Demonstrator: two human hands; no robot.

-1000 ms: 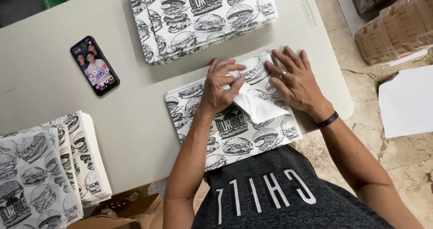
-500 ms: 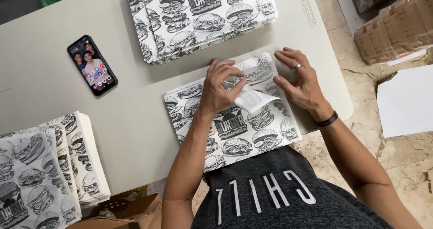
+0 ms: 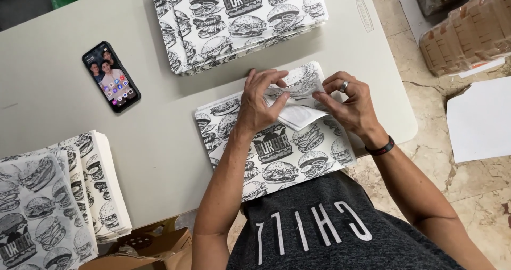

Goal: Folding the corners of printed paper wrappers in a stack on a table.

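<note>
I see my left hand (image 3: 260, 102) and right hand (image 3: 348, 102) both pinching the folded-up corner of the burger-print paper sheet (image 3: 277, 147), which lies flat on the grey table (image 3: 159, 142) just below the stack of printed sheets (image 3: 234, 20). The lifted flap shows its plain white underside, held to crease it, I judge.

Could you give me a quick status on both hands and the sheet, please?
Left hand and right hand pinching folded corner of printed paper sheet. Sheet flat on table. Nothing in the way.
</note>
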